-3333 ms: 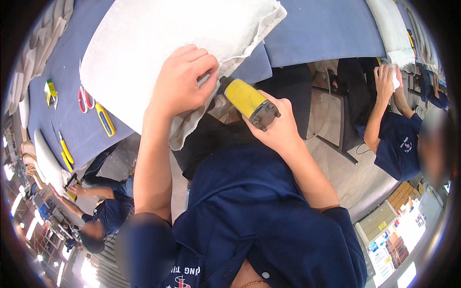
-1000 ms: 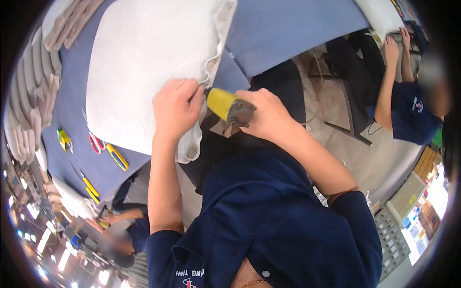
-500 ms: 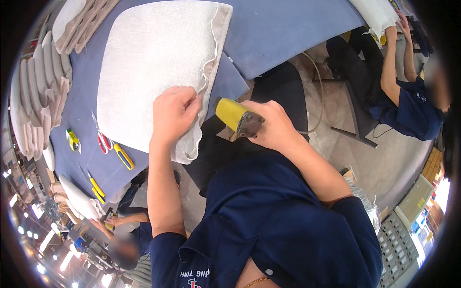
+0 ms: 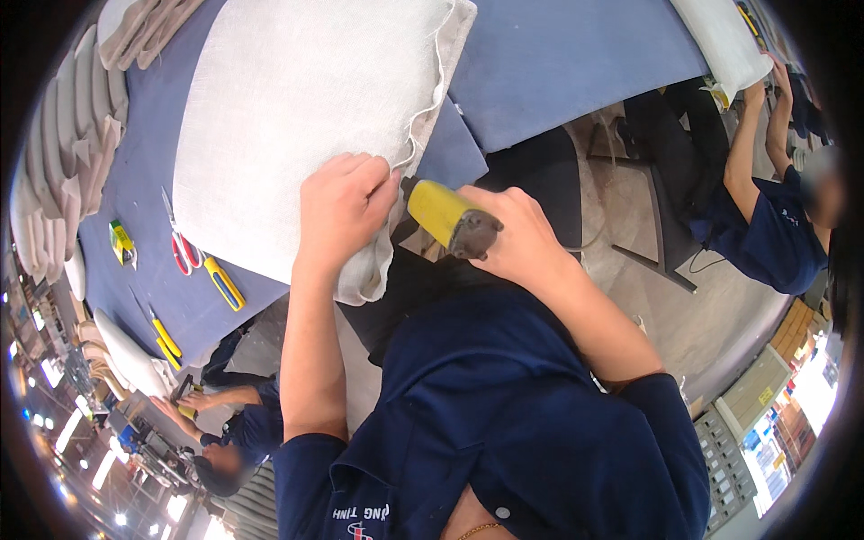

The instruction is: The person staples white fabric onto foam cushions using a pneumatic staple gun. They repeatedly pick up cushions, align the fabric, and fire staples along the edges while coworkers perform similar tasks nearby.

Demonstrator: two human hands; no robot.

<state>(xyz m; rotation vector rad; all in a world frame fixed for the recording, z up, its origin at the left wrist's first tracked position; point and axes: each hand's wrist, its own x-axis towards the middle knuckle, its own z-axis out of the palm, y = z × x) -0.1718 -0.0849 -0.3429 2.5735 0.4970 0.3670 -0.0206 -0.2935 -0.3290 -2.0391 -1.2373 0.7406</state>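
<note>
A large seat cushion [image 4: 270, 117] covered in off-white fabric lies before me, its rough edge with a white cord along the right side. My left hand [image 4: 346, 207] is closed on that edge, fingers curled and pinching the fabric. In my right hand [image 4: 526, 234] is a yellow staple gun [image 4: 441, 214], gripped with its dark nose pointing at the cushion's edge beside my left fingers. Whether the nose touches the fabric I cannot tell. The handle is mostly hidden behind my right hand.
On the blue tabletop [image 4: 576, 72] left of the cushion lie red-handled scissors [image 4: 186, 255], a yellow screwdriver [image 4: 225, 284], yellow-handled pliers [image 4: 165, 342] and a small yellow-green box [image 4: 121, 243]. Stacked covers [image 4: 76, 135] stand far left. Co-workers are at right [image 4: 765, 216] and lower left [image 4: 238, 432].
The cushion's edge and my left hand sit slightly farther right in the view. The staple gun's nose appears nearer the edge. Both hands keep their holds.
</note>
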